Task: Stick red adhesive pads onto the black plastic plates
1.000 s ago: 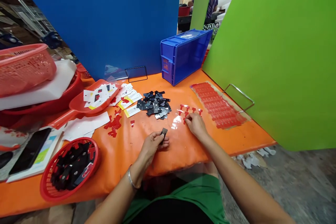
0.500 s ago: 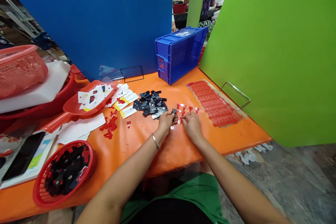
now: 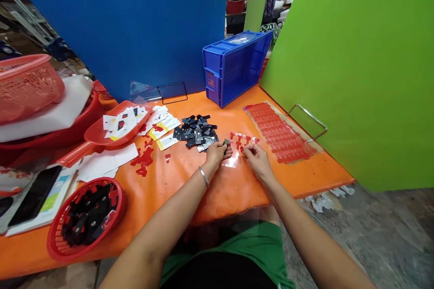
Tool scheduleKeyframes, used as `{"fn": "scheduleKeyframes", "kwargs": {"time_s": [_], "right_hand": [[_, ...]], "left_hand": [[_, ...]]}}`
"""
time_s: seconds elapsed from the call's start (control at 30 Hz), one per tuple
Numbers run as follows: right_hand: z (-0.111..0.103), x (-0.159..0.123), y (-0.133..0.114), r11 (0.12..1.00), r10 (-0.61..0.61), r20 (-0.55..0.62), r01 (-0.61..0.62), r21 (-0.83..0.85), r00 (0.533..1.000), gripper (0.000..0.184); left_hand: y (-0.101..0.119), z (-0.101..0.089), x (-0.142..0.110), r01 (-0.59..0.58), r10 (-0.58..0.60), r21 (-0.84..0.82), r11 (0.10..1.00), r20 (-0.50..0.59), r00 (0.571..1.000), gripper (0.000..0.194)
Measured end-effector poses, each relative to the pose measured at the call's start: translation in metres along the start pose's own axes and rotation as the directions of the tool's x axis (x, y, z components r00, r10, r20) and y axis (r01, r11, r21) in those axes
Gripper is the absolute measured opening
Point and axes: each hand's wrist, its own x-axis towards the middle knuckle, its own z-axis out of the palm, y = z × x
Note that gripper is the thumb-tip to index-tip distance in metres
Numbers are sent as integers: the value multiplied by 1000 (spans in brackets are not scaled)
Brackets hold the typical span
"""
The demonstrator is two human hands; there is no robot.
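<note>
The dark piece [image 3: 226, 144] is small, flat and thin, with straight sides. The left hand [image 3: 214, 155] holds it by its edges, tipped up a bit, so it is off the table. It is just to the right of the pile of black pieces [image 3: 197, 132] and a little nearer the person. The red stickers [image 3: 239, 137] are shaped like the letter T. They lie flat, farther to the right of the pile, in short rows with small gaps between them. Some have shiny spots. The right hand [image 3: 258, 161] has its fingertips at the sticker nearest to it, and they hide part of it.
</note>
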Motion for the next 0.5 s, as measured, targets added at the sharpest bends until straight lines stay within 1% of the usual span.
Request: {"fn": "scheduleKeyframes", "kwargs": {"time_s": [0.1,0.17,0.23,0.37,0.43,0.5], "right_hand": [[-2,0,-6,994,26,-19,-24,110,999,25],[-1,-4,-10,991,15,-19,-12,132,1000,30],[3,-14,-16,992,-2,-5,3,123,1000,29],[21,-48,-27,991,1,74,-11,136,997,27],[34,-67,-31,988,33,114,-50,145,993,28],[46,-83,-33,985,78,133,-97,144,988,29]], "left_hand": [[5,-6,-12,-6,6,-7,1000,26,1000,10],[7,-14,-29,-17,18,-16,1000,42,999,6],[4,-26,-50,-29,31,-43,999,53,998,2],[-15,-50,-90,20,-15,-107,994,50,999,13],[-27,-59,-102,56,-50,-127,990,50,997,17],[-37,-65,-109,71,-65,-154,986,46,997,20]]}}
